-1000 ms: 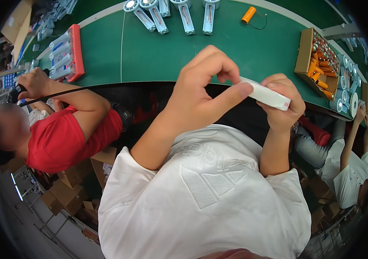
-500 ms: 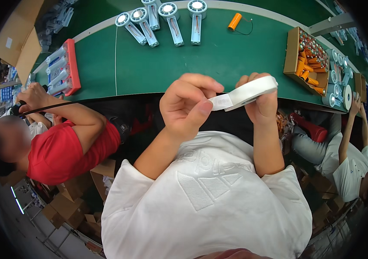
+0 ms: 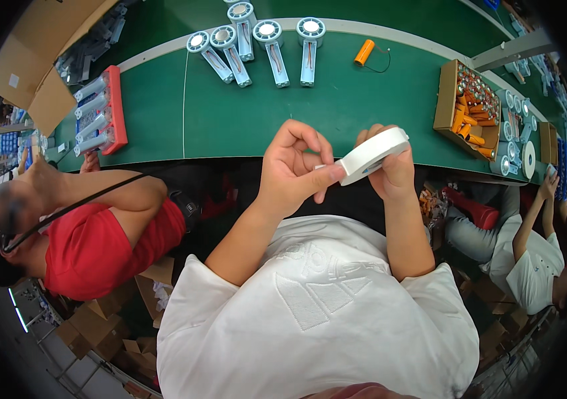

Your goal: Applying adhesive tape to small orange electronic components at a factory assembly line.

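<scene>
My right hand (image 3: 393,171) grips a roll of white tape (image 3: 371,154) held up in front of my chest, just off the near edge of the bench. Part of the roll's ring hides the fingers behind it. At the roll's left side, my left hand (image 3: 296,166) pinches the loose tape end between thumb and fingertips; only a small pale bit shows past the thumb. Beyond both hands on the green bench (image 3: 243,120), several light-blue handheld fan bodies (image 3: 275,63) lie with round heads away from me. To their right rests one orange cylindrical battery with a wire (image 3: 364,52).
A cardboard box (image 3: 444,100) of orange batteries stands at the bench's right, beside more blue fan bodies and a white reel (image 3: 529,159). A red tray (image 3: 118,110) of blue parts sits at left. Co-workers sit on both sides, one in a red shirt (image 3: 104,246).
The tape's free end was sticking out from the roll toward my left hand; now my thumb covers most of it. The roll has shifted slightly left and tilted.
</scene>
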Tool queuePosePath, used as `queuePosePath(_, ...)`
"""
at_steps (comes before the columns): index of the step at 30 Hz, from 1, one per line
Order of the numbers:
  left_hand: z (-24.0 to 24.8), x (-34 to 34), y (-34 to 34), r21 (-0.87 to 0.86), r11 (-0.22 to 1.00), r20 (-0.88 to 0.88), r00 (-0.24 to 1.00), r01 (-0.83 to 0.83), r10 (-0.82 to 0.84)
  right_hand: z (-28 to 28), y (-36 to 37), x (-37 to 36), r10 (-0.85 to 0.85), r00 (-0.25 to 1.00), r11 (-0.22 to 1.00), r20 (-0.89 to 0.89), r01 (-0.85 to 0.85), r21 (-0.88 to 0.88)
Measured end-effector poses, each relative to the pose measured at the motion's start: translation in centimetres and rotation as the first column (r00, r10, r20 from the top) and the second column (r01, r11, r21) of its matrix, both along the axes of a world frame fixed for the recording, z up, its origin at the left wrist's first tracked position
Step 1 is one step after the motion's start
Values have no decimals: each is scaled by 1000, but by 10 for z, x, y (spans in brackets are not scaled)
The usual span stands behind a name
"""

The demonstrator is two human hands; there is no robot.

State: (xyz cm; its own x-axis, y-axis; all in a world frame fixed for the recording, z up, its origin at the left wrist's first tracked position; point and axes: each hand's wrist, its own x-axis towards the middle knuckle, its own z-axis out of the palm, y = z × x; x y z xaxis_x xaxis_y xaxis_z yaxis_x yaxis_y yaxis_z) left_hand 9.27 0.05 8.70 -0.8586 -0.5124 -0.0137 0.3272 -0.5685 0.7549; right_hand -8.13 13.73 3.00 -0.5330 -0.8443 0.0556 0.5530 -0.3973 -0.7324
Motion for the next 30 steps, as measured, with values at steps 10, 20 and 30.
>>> queuePosePath(10,-26,-4,-10,-362,923,-33,987,133,-155,2,-30,10,52,958,998,-282,-61,-24)
queuePosePath(20,-53,8,-34,-625,767,64,970,-145,235,7,-87,-140,-58,525,460,-849,769,444)
queuePosePath(30,-94,1,-54,-969,174,-63,858,-174,509,9,-151,-191,84,819,524,-568,448,724)
